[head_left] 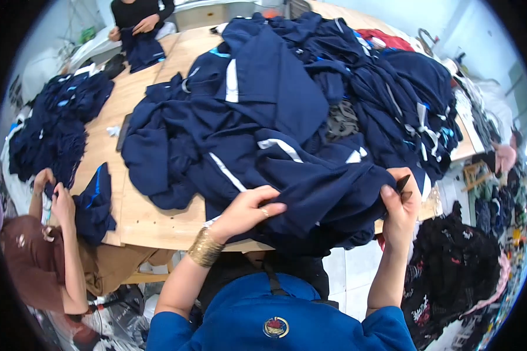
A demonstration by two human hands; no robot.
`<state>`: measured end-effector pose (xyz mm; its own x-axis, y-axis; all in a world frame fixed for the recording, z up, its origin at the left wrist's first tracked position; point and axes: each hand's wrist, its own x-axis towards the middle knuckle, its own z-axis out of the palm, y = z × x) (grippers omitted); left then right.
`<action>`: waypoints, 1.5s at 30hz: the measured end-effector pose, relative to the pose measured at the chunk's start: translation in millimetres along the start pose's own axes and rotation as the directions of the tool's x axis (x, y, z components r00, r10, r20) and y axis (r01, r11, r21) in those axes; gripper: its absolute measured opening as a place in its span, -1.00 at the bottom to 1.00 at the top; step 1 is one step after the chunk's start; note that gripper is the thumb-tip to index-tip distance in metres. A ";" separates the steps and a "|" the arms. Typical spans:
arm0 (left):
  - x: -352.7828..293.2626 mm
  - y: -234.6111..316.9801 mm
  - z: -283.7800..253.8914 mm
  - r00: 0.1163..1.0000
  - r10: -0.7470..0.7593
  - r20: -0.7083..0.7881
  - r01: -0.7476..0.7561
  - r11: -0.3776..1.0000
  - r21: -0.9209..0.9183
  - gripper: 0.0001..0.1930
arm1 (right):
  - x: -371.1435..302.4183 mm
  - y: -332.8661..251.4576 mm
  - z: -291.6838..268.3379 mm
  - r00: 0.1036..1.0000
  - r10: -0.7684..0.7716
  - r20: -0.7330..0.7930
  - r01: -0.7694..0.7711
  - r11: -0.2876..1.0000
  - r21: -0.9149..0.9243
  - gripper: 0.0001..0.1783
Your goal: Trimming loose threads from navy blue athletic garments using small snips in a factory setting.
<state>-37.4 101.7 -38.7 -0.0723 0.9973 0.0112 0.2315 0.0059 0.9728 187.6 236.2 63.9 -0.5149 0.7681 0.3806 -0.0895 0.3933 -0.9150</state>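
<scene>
The left hand (243,215) lies on the navy garment (328,196) at the table (158,227)'s near edge; whether it grips, I cannot tell. The right hand (401,202) pinches the garment's right end, a dark pointed object (403,182), perhaps snips, mostly hidden there.

My shirt (228,322) is blue, its round emblem (276,327) red and ringed in gold; my cuff bracelet (205,248) is gold too. The garment (339,196) I hold is navy, like the clothing pile (293,64) (white stripes and pale-blue touches break it up). The tabletop (149,225) is light tan wood; the flower-patterned fabric (451,263) is black.
</scene>
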 end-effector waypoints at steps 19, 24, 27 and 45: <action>13.1 -0.3 -15.8 0.999 -0.013 -0.033 -0.031 0.133 -0.991 -0.65 | 15.8 45.4 -22.8 0.973 -0.004 -0.233 -0.126 0.832 -0.540 -0.81; 20.6 1.2 -14.7 0.963 -0.174 -0.207 -0.193 0.099 -0.976 -0.63 | 14.4 43.1 22.1 0.995 -0.097 -0.025 0.078 0.905 -0.417 -0.88; 18.2 -0.5 -8.5 0.967 -0.135 -0.217 -0.212 0.052 -0.976 -0.63 | -17.6 51.7 54.7 0.930 -0.014 0.367 0.119 0.957 -0.264 -0.82; -1.7 11.5 11.0 0.974 -0.115 -0.198 -0.191 0.063 -0.980 -0.50 | -28.8 73.4 57.2 0.987 0.034 0.159 0.043 0.887 -0.459 -0.84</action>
<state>-23.9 100.9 -30.1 -0.2886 0.9558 -0.0555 -0.9218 -0.2618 0.2859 147.1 214.1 -21.9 -0.6465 0.6910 0.3233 0.2895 0.6143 -0.7340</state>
